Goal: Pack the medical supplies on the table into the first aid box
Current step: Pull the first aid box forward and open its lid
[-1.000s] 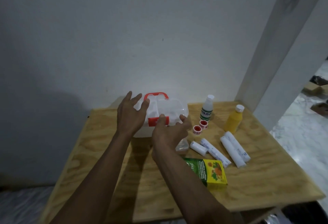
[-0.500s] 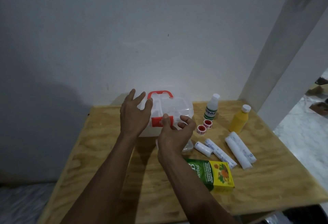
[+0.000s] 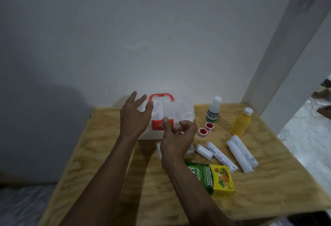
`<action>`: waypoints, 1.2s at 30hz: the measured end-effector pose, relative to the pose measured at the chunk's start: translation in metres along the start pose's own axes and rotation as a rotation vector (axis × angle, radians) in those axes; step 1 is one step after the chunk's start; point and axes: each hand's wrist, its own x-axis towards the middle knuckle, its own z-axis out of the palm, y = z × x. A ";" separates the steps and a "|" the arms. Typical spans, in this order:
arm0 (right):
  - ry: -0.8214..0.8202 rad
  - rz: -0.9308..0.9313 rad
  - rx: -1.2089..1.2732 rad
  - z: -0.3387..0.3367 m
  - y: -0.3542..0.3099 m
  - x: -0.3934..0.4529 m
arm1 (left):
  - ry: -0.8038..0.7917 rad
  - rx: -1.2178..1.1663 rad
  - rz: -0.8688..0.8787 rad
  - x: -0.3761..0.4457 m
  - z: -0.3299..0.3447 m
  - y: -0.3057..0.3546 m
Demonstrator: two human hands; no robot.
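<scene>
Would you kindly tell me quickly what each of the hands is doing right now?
Left hand: open, fingers spread beside the first aid box, holding nothing.
Right hand: fingers curled at the box's red latch; grip cannot be told.

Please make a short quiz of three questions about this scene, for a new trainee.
1. True or false: the first aid box has its lid shut.
2. How many small red tape rolls stand beside the box?
3. Which lies nearest the camera: A) yellow bottle, B) green and yellow carton, C) white bottle?

Key: 1 true; 2 two; 3 B.
</scene>
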 end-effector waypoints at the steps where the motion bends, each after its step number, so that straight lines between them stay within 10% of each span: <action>1: 0.001 -0.003 0.001 0.000 -0.002 0.000 | -0.002 -0.003 0.006 0.000 0.000 0.000; 8: -0.043 -0.086 -0.020 -0.003 -0.005 -0.002 | -0.011 0.003 0.016 -0.001 -0.002 0.001; 18: -0.560 -0.577 -0.395 -0.043 -0.013 0.025 | -0.023 -0.041 0.024 -0.002 -0.004 -0.001; 28: -0.558 -1.028 -0.658 -0.029 -0.015 0.084 | -0.030 0.003 0.049 -0.001 -0.002 -0.001; 36: -0.656 -1.050 -0.519 -0.027 -0.013 0.094 | -0.001 0.033 0.028 -0.003 0.000 0.000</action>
